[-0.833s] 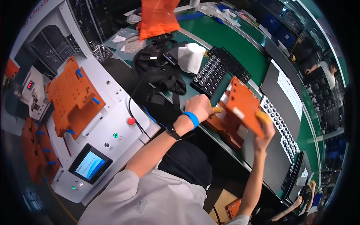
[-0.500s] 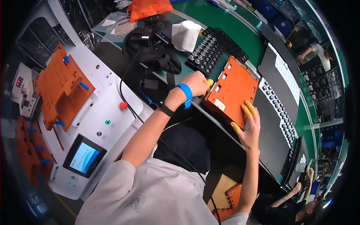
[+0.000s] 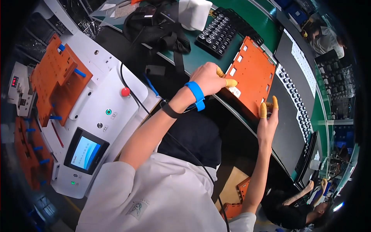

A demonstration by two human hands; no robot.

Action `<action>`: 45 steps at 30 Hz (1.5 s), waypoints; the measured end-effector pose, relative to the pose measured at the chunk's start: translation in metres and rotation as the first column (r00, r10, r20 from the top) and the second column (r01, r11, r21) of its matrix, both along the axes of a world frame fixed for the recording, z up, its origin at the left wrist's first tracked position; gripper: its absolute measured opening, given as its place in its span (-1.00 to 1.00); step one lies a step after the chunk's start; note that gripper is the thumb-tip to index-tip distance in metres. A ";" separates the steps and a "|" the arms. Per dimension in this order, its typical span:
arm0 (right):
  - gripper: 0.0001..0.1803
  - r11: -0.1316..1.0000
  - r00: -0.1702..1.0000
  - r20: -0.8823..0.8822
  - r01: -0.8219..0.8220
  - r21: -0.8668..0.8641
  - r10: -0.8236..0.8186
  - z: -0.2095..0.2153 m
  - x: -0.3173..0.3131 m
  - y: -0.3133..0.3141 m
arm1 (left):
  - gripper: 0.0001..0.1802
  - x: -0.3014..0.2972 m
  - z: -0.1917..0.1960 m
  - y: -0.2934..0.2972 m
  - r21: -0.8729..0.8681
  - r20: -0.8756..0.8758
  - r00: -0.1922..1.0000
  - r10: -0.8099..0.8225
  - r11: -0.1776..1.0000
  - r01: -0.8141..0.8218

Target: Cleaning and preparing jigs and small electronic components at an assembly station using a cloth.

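As you handle the orange fixture plate (image 3: 255, 69) at the near edge of the green table (image 3: 186, 63), it seems best to keep it level, guide both sides evenly, and go lightly near its white label (image 3: 235, 91). Your left hand (image 3: 210, 78) arches knuckles-up at the plate's left side; your right hand (image 3: 267, 125) points away from you, covered fingertips apart at the near right corner. Whether either grip truly pinches the plate, I cannot tell.
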State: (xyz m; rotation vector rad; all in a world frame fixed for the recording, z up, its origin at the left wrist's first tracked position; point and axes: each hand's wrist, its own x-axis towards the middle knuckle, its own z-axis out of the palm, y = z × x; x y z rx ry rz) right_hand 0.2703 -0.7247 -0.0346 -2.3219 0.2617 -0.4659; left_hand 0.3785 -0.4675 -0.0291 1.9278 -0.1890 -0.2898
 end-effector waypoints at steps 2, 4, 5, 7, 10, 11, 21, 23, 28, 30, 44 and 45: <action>-0.40 0.989 1.000 -0.012 0.014 0.147 -0.012 0.009 0.002 0.007 | -0.51 0.000 -0.003 0.000 -0.067 -0.042 0.998 -0.040 0.997 0.037; -0.42 0.966 1.000 -0.018 0.008 0.258 -0.003 0.005 0.003 0.001 | -0.53 0.000 -0.004 -0.004 -0.166 -0.070 0.997 0.008 0.986 -0.020; -0.44 0.933 1.000 -0.021 0.001 0.360 0.007 0.005 0.003 -0.002 | -0.50 -0.002 -0.001 -0.006 -0.165 -0.058 0.998 0.014 0.986 -0.024; -0.40 0.894 1.000 -0.020 0.014 0.448 -0.006 0.006 0.004 -0.003 | -0.55 -0.006 -0.001 -0.013 -0.269 -0.061 0.998 0.026 0.962 -0.042; -0.35 0.836 0.999 -0.026 -0.003 0.549 0.021 0.006 0.006 -0.002 | -0.65 -0.014 -0.008 -0.016 -0.477 -0.208 0.978 -0.018 0.875 -0.085; -0.35 0.816 0.999 -0.035 0.003 0.577 0.021 0.007 0.005 -0.001 | -0.68 -0.017 0.009 -0.015 -0.465 -0.309 0.950 -0.056 0.880 -0.099; -0.56 0.436 0.997 -0.021 0.050 0.899 -0.071 -0.002 0.006 -0.013 | -0.72 -0.053 0.019 -0.038 -0.675 -0.464 0.875 -0.139 0.695 -0.248; -0.57 0.436 0.995 0.050 -0.009 0.900 -0.083 -0.002 0.002 -0.011 | -0.73 -0.059 0.023 -0.041 -0.644 -0.493 0.865 -0.098 0.710 -0.287; -0.50 0.512 0.940 0.131 0.052 0.857 -0.315 0.025 -0.028 0.003 | -0.63 -0.097 0.048 -0.029 -0.785 -0.252 0.967 -0.047 0.594 -0.175; -0.47 0.484 0.954 0.196 -0.064 0.873 -0.228 0.052 -0.030 0.017 | -0.61 -0.115 0.079 -0.010 -0.805 -0.201 0.979 0.022 0.566 -0.178; -0.48 -0.090 0.448 0.335 -0.484 0.870 0.829 0.182 0.039 0.343 | -0.27 -0.243 0.125 0.238 -0.488 0.480 0.190 0.856 0.441 -0.753; -0.55 -0.097 0.385 0.308 -0.478 0.873 0.870 0.172 0.049 0.373 | -0.36 -0.243 0.141 0.251 -0.500 0.433 0.246 0.867 0.458 -0.735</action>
